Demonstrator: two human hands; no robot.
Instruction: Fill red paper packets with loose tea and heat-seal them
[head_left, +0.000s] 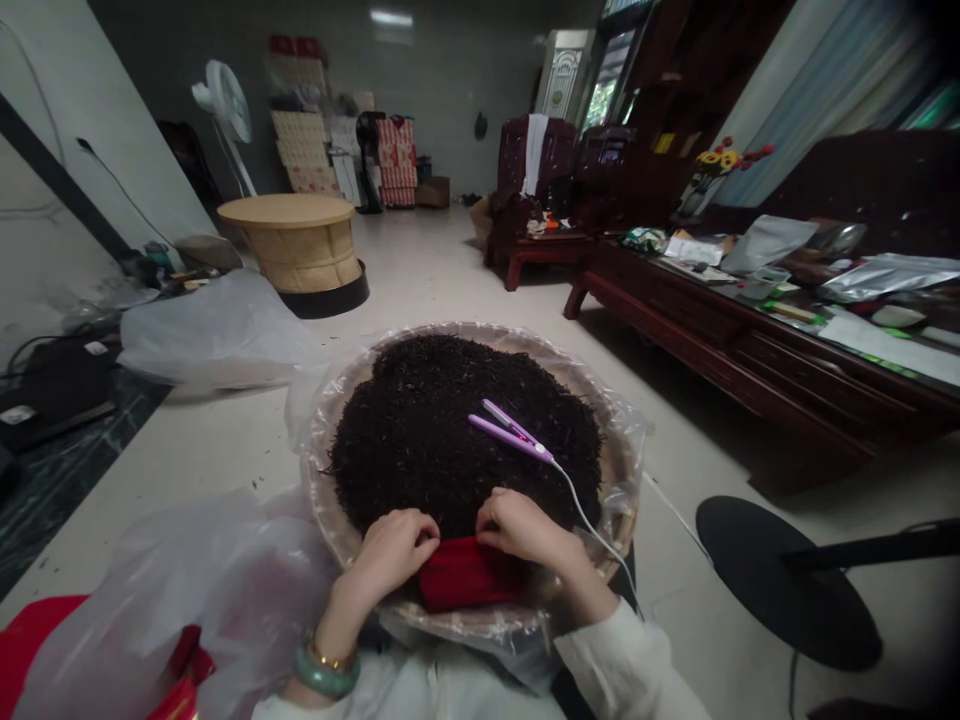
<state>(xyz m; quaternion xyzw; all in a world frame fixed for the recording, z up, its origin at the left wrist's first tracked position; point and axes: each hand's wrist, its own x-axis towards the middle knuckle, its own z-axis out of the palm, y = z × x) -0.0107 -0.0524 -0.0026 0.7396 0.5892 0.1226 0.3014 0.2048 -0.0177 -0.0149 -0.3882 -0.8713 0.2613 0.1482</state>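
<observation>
My left hand [400, 546] pinches the upper left corner of a red pouch [471, 577]. At the pouch's upper right corner, my right hand [523, 528] has its fingers closed on it too. The pouch lies over the near rim of a round basket [321, 490] lined with clear plastic. A large heap of dark dried leaves, like tea [450, 430], fills the basket. On the heap rests a purple mini hair straightener [514, 435], its plates apart and a small red light showing. Its white cord runs over the rim near my right wrist.
Plastic bags [217, 580] and red packaging [187, 680] lie at the left. A black round stand base [787, 580] is on the floor at right. Beyond it stands a cluttered dark wooden table [675, 300]. A round-topped drum [300, 240] stands farther back.
</observation>
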